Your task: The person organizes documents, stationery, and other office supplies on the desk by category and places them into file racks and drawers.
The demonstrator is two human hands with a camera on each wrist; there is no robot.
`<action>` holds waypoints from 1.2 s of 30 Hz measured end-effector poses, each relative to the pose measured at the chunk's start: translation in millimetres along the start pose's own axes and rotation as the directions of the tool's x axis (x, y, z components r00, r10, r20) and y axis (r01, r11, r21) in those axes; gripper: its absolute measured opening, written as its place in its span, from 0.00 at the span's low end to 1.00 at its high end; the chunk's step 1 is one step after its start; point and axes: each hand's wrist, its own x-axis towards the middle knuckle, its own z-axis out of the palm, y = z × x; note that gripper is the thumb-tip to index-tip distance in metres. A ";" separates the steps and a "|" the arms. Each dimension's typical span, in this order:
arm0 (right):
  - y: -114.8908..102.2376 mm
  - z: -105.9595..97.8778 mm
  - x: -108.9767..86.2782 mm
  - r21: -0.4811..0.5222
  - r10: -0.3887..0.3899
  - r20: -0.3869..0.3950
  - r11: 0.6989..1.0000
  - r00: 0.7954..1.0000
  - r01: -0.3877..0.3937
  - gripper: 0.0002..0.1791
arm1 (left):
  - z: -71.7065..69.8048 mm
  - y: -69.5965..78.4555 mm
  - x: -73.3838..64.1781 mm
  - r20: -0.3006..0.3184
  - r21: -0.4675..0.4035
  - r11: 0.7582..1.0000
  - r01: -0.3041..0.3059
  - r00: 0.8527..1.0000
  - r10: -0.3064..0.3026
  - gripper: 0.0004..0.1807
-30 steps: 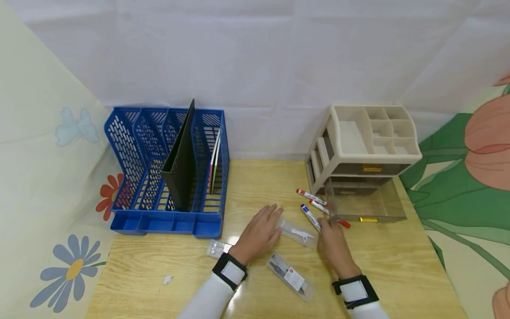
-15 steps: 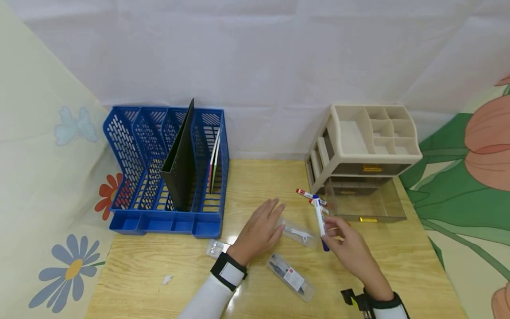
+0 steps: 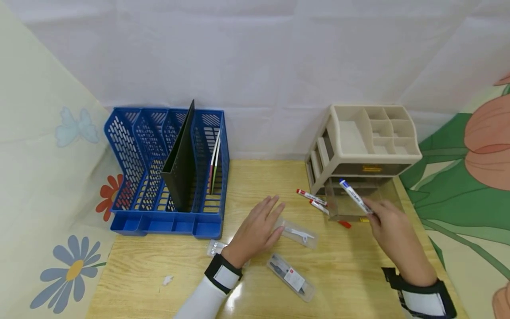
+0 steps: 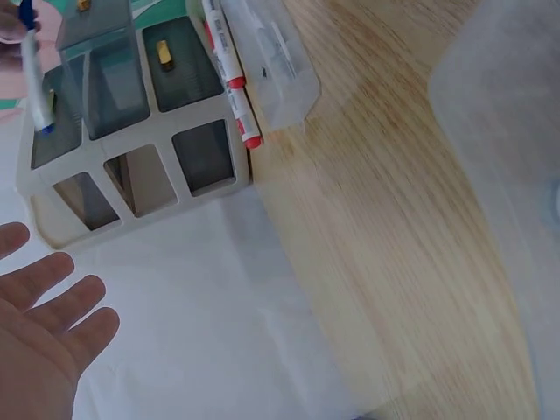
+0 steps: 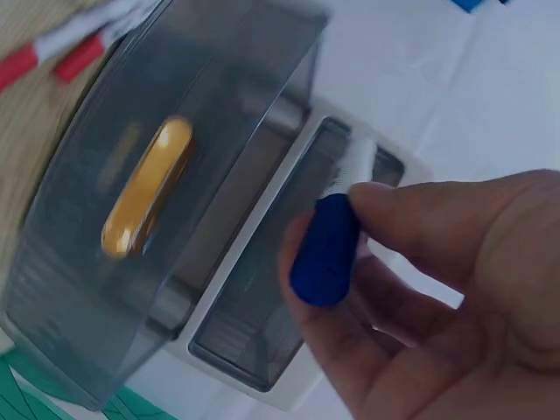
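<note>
My right hand (image 3: 398,237) pinches a blue whiteboard marker (image 3: 354,196) between thumb and fingers, over the pulled-out clear drawer (image 3: 334,208) of a small cream drawer unit (image 3: 338,146). In the right wrist view the blue cap (image 5: 325,254) of the marker points toward the camera. My left hand (image 3: 256,230) has its fingers spread, with a clear case (image 3: 296,232) holding a white compass-like tool just right of its fingertips. Two red markers (image 3: 312,196) lie left of the drawer, partly behind its clear wall.
A blue file rack (image 3: 167,217) with a black folder (image 3: 181,177) and thin booklets (image 3: 214,166) stands at the left. A second clear case (image 3: 291,278) lies near the front, and another small clear case (image 3: 214,247) lies partly under the left wrist. A white scrap (image 3: 168,280) is at front left.
My right hand has picked the blue marker up from the table and carried it right, over the open drawer. The left hand has barely shifted.
</note>
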 end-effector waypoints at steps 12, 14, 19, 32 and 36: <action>23.1 15.7 32.3 -0.063 0.021 0.173 0.998 0.985 -0.011 0.16 | 0.8 7.7 3.1 -0.085 -0.305 0.951 0.045 0.994 -0.074 0.29; 23.9 19.7 37.2 -0.041 0.057 0.215 0.998 0.975 -0.049 0.14 | 3.2 10.4 4.7 -0.069 -0.366 0.928 0.068 0.993 -0.100 0.29; 25.0 29.7 47.2 0.005 0.147 0.314 0.988 0.938 -0.156 0.09 | 9.8 16.0 6.1 0.049 -0.525 0.825 0.210 0.975 -0.217 0.29; 28.6 48.6 58.6 0.003 0.256 0.476 0.956 0.842 -0.292 0.22 | 19.5 13.9 2.1 0.140 -0.516 0.792 0.326 0.944 -0.298 0.29; 28.6 54.1 61.9 0.019 0.278 0.531 0.941 0.801 -0.339 0.26 | 23.3 12.5 1.4 0.143 -0.509 0.793 0.334 0.942 -0.305 0.30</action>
